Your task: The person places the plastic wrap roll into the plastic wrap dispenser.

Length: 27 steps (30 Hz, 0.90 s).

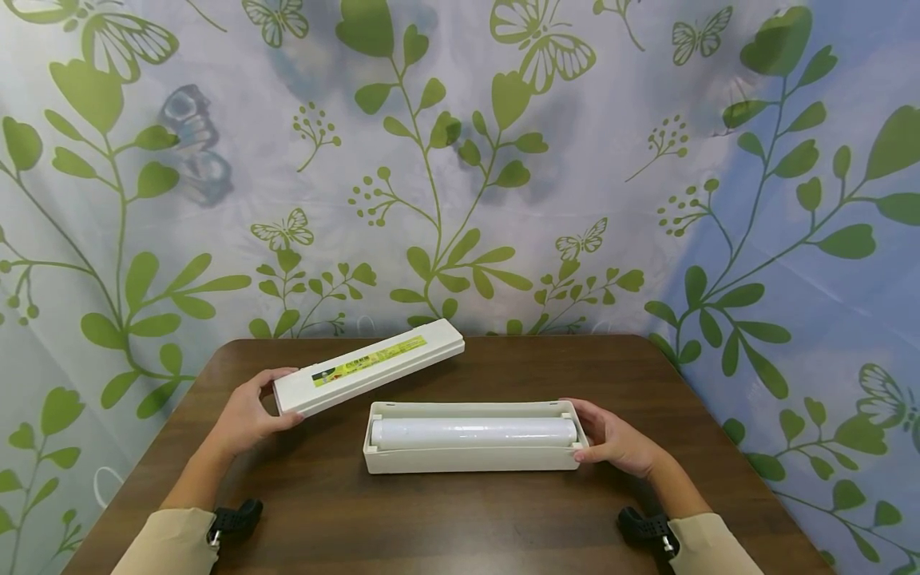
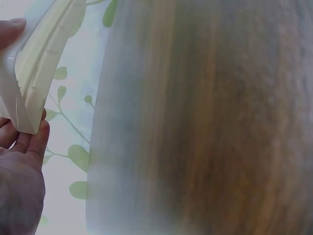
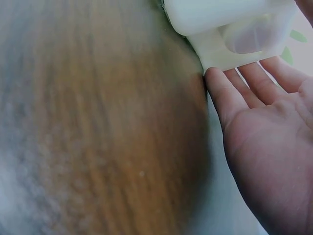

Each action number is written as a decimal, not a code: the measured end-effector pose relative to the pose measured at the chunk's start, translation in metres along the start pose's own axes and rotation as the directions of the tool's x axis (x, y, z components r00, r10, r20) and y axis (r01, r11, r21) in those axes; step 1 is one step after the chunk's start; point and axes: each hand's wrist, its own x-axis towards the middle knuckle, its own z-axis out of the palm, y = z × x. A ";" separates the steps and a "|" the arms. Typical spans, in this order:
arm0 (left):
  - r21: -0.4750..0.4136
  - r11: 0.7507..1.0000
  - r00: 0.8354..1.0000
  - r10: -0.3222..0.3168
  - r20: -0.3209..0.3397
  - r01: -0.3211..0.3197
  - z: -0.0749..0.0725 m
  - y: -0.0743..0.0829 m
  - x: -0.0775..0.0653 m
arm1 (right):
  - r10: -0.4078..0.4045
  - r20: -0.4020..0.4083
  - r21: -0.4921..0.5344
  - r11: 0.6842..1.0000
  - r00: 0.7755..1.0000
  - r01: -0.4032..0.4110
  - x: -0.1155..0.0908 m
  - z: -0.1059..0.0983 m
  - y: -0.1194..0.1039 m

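- Lid (image 1: 374,381), left of centre: white, its label (image 1: 369,361) yellow-green.
- Box (image 1: 470,461), lower centre: off-white.
- Roll (image 1: 474,433) inside the box: white.
- Table (image 1: 446,527), lower frame: dark brown, wood-grained.
- Backdrop (image 1: 460,220), upper frame: pale grey-white, bluer at right, printed with green leaves, sprigs and butterflies.
- Sleeves (image 1: 168,545), lower left and lower right: beige.
- Wrist straps (image 1: 237,519): black.

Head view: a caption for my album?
Left fingers hold the white lid, right fingers the open box with its roll.
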 end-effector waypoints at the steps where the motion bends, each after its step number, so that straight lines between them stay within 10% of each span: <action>1: -0.012 1.000 1.000 0.007 -0.009 -0.007 0.000 0.001 0.000 | 0.000 0.000 -0.002 1.000 1.000 0.000 0.000 0.000 0.000; 27: -0.229 0.958 0.984 0.161 -0.077 -0.174 0.010 0.017 0.008 | 0.049 -0.080 -0.076 0.996 0.996 -0.055 0.001 -0.006 -0.014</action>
